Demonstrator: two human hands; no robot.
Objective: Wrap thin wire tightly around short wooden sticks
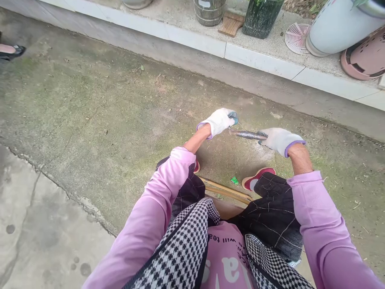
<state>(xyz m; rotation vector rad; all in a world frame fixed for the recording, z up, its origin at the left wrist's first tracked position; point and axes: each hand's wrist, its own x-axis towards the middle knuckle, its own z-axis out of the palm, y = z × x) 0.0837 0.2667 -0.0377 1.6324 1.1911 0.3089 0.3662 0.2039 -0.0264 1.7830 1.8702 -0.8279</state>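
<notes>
A short brown rod (248, 135), its middle covered in something shiny and silvery like film or wire, lies level between my gloved hands. My right hand (276, 139) is closed around its right end. At the other end, my left hand (220, 121) has its dark-coated fingertips pinched together just above the rod's tip. A faint thin strand seems to run from those fingertips, but I cannot make out what they hold. Both gloves are white with purple cuffs.
A small green wrapper (234, 180) lies on the concrete between my red shoes. Light wooden bars (225, 190) show below my seat. Ahead runs a tiled ledge (195, 39) with a dark green container (261, 18), a white pot (339, 28) and a pink pot (365, 56). Another person's foot (12, 51) is far left.
</notes>
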